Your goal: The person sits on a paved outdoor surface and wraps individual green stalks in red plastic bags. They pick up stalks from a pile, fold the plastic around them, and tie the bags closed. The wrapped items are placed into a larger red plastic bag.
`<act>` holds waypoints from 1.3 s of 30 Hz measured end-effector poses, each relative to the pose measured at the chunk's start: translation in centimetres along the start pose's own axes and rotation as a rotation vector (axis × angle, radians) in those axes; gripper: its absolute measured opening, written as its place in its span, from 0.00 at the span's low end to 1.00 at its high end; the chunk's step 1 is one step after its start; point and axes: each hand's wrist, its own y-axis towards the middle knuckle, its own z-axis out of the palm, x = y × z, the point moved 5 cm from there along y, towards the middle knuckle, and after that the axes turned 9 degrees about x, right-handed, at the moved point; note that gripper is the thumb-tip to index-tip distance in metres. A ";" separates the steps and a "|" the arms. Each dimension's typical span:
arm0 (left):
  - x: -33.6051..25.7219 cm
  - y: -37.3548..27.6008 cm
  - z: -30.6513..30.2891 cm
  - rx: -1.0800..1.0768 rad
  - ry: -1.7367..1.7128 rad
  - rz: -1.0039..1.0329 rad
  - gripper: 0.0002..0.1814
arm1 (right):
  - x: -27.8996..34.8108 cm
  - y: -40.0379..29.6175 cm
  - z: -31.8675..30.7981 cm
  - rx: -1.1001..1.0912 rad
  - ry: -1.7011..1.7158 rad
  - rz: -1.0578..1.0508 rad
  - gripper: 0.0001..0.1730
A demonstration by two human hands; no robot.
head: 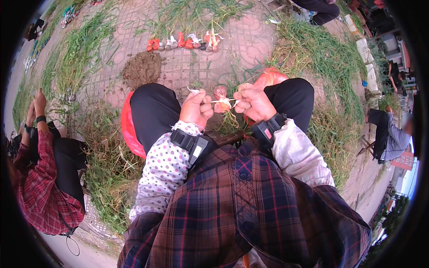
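Between my knees, a small reddish plastic-wrapped bundle (221,100) has a whitish strip around its middle, with green stems hanging below it. My left hand (197,109) pinches one end of the strip, and a white tip sticks out above its fingers. The strip's other end is gripped by my right hand (254,102). The strip is stretched between both hands. Farther out on the paving, a row of small tied bundles (184,43) in red, white, grey and black plastic stands beside a heap of wet brown soil (142,68).
Red plastic bags (131,125) lie by both my knees. Cut grass (321,50) is spread on the pink paving around me. A person in a red plaid shirt (45,184) sits close at the left. Another person sits on a stool (367,145) at the far right.
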 end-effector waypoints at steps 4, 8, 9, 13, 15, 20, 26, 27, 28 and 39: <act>0.1 0.4 0.1 0.013 0.051 0.021 0.02 | -0.5 0.6 -0.1 0.012 0.015 -0.038 0.03; -1.1 0.0 -0.3 -0.152 0.242 0.141 0.08 | 1.0 0.4 0.4 0.019 -0.006 -0.046 0.01; -1.2 0.0 -0.9 -0.203 0.267 0.190 0.10 | 1.3 0.4 0.4 0.041 0.007 -0.041 0.02; -0.9 0.2 -1.5 -0.163 0.321 0.103 0.16 | 2.2 -0.2 1.3 0.156 0.023 -0.022 0.04; 0.3 0.5 -0.6 -0.055 0.355 -0.123 0.20 | 2.1 -0.4 1.9 0.248 0.029 -0.019 0.04; 2.4 0.6 2.1 0.253 0.305 -0.178 0.19 | 1.2 -0.3 3.0 0.266 -0.090 -0.002 0.05; 1.6 0.4 2.5 0.237 0.422 -0.017 0.13 | 3.4 -0.9 3.2 0.024 -0.630 -0.244 0.14; 1.6 0.4 2.4 0.235 0.478 -0.007 0.13 | 3.9 -1.1 3.7 0.012 -0.706 -0.320 0.16; 1.6 0.4 2.4 0.231 0.535 0.004 0.13 | 4.0 -1.2 4.3 0.030 -0.716 -0.243 0.22; 2.8 0.1 2.8 0.268 0.561 -0.091 0.11 | 3.0 -0.5 6.1 0.222 -0.943 0.166 0.26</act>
